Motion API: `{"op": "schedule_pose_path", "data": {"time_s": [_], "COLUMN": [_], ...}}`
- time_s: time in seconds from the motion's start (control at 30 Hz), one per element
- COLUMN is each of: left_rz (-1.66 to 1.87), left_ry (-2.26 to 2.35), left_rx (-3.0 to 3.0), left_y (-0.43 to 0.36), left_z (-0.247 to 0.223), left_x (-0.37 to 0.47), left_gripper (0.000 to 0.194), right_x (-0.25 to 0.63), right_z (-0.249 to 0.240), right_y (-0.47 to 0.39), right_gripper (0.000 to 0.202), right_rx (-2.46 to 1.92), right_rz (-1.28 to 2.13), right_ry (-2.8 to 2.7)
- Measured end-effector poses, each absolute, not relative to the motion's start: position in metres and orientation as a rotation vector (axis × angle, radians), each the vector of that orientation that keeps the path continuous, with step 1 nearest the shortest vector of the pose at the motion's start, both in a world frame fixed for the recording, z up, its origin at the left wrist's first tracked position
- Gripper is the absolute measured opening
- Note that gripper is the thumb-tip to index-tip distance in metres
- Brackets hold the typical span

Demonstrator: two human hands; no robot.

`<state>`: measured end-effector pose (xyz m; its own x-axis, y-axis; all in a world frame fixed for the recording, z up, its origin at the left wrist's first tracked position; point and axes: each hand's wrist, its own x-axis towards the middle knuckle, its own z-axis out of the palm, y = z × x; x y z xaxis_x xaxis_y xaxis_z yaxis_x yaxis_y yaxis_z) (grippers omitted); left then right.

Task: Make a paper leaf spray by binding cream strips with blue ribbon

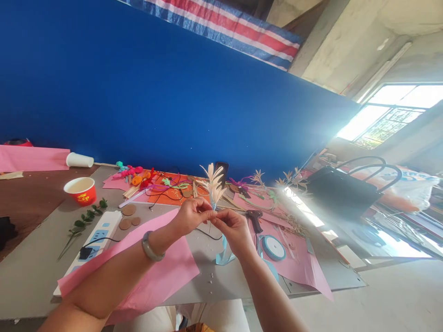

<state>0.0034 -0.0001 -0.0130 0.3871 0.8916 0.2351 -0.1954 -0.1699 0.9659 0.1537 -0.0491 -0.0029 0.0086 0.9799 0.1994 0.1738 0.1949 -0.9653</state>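
The grey surface (31, 286) abuts a blue partition (155, 101); a window (391, 113) is at right. A red cup (82, 195) stands mouth up; a white cup (79, 160) lies sideways. A plastic bag (420, 191) shows orange contents. The pale flower spray (212, 184) is upright above the surface, its stem pinched by left hand (190, 216) and right hand (238, 229).
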Motion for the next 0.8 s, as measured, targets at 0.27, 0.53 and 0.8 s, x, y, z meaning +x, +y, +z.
{"op": "schedule_pose_path", "data": {"time_s": [0.27, 0.53, 0.8], "left_rz": [1.228, 0.889, 0.878], "left_ry": [0.799, 0.352, 0.285], "left_rx": [1.458, 1.266, 1.334], "left_y": [-0.007, 0.002, 0.01], "left_z": [-0.011, -0.008, -0.021], "left_x": [0.005, -0.004, -0.003], "left_gripper": [0.023, 0.029, 0.023], "right_x": [0.153, 0.157, 0.157], "right_z": [-0.002, 0.009, -0.001], "right_y": [-0.049, -0.053, -0.047], "right_gripper": [0.019, 0.023, 0.027], "right_rx": [-1.179, -1.04, -0.951], "right_rz": [1.018, 1.406, 1.648], "right_ry": [-1.335, -1.176, -1.151]}}
